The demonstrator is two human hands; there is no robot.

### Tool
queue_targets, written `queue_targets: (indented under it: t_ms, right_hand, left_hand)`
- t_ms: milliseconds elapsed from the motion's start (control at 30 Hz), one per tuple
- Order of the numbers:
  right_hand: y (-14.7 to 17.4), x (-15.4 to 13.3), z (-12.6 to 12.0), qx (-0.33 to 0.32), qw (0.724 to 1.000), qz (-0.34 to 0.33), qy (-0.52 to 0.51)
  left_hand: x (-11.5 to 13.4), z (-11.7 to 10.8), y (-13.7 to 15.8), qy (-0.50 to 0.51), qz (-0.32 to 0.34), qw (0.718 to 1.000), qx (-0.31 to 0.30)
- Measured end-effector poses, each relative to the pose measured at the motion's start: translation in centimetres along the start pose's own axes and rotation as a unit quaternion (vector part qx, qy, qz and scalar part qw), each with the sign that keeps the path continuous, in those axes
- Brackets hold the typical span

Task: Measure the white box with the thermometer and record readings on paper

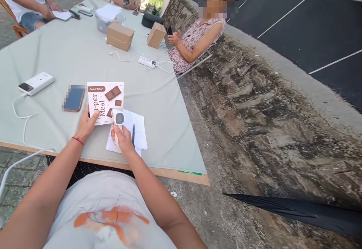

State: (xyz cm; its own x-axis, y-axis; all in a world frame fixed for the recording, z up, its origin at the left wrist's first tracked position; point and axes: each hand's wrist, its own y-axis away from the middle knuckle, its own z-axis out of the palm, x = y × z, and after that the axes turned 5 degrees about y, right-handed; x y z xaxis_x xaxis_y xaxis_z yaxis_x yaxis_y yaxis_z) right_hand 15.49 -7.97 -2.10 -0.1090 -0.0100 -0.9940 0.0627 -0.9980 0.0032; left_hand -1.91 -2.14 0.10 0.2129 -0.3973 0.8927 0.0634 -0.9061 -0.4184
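Note:
My left hand (89, 121) grips the lower left edge of a white and brown NutriMotion box (107, 94), its thumb lying across the front. The box is held upright over the table, printed with chocolate pieces. In my right hand (122, 138) is a white infrared thermometer (116, 119) with a blue-rimmed screen, its head close to the box's lower right corner. Whether the two touch I cannot tell. Beneath my right hand lie printed papers (140, 128) with a dark pen (133, 134) on them. A phone (74, 98) rests left of the box.
A white power bank (36, 83) with a cable lies at left. Two cardboard boxes (120, 37), a clear plastic tub (103, 25) and a power strip (147, 61) stand farther back on the cloth-covered table (70, 60). Three people sit around it. A stone wall (254, 102) rises at right.

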Motion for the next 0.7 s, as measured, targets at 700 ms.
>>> queue_targets:
  t_ms: [700]
  right_hand:
    - [0.11,-0.23,0.67,-0.025,1.000,0.016,0.002]
  left_hand:
    - [0.11,0.01,-0.05,0.010,-0.005,1.000,-0.004]
